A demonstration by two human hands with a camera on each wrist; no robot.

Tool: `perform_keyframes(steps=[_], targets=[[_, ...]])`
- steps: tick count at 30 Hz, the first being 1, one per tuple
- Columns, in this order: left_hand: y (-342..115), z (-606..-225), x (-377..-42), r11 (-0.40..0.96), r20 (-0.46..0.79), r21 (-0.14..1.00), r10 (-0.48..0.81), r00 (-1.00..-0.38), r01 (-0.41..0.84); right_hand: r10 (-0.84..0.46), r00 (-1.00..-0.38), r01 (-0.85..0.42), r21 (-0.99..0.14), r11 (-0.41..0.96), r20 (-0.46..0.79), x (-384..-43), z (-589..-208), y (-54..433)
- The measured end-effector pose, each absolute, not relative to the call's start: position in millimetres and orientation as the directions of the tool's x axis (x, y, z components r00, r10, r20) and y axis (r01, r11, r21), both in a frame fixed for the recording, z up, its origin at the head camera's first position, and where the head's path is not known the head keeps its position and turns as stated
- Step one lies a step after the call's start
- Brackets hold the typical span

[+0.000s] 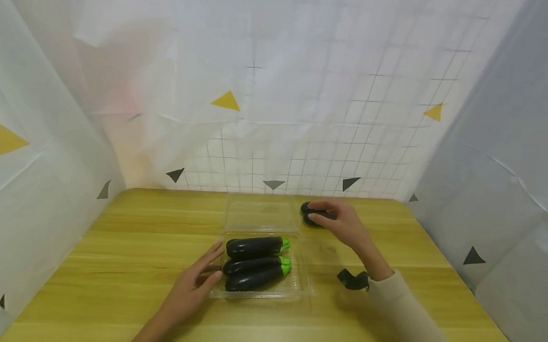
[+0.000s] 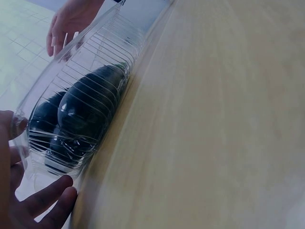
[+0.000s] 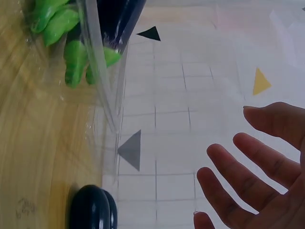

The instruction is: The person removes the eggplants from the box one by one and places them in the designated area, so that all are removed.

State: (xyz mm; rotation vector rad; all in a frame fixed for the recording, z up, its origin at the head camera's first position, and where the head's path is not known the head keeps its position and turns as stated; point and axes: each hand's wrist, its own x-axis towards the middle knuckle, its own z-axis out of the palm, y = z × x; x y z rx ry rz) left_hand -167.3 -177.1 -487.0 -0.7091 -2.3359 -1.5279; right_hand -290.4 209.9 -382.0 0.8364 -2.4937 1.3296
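Observation:
Several dark eggplants [image 1: 255, 247] with bright green stems lie side by side in a clear plastic container [image 1: 276, 294], whose hinged lid [image 1: 261, 213] lies back behind it. My left hand [image 1: 193, 281] is at the container's left end, fingers spread, fingertips touching its side; it also shows in the left wrist view, beside the ribbed plastic wall. Over two more eggplants [image 1: 312, 220] at the back right, my right hand [image 1: 342, 223] hovers with thumb and fingers apart. In the right wrist view these eggplants [image 3: 90, 210] are clear of the fingers.
A small dark curved object [image 1: 354, 280] shows beside the right wrist; whether it lies on the table or hangs from the wrist I cannot tell. The wooden table [image 1: 163, 215] is walled by white sheets [image 1: 279, 156] with yellow and dark triangles.

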Motion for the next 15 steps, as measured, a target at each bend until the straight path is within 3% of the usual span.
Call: perform_keyframes(steps=[15], targets=[[-178,-488,-168,0.324,0.466,0.784,0.256,-0.847,0.530,-0.500,-0.743,-0.644,-0.680,0.350,0.445,-270,-381,183]])
